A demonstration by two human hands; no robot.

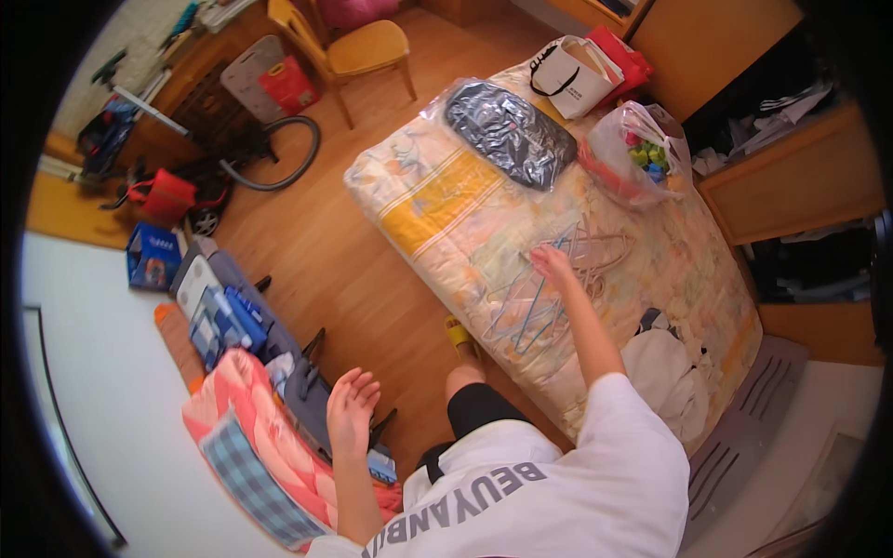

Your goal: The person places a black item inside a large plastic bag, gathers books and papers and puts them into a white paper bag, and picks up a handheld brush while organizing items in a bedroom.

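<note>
right grip (553, 266): can't tell closure | hangers (595, 267) beneath it overlap, could snag if lifted | left grip (353, 402): empty, fingers apart

I'm seeing hangers (595, 263) midway on the bed (379, 186), bundle (512, 135) beyond, plastic bag (621, 172) right of that (paper bag (577, 79) further back), cloth (662, 381) nearer, bike (311, 160) off left.
</note>
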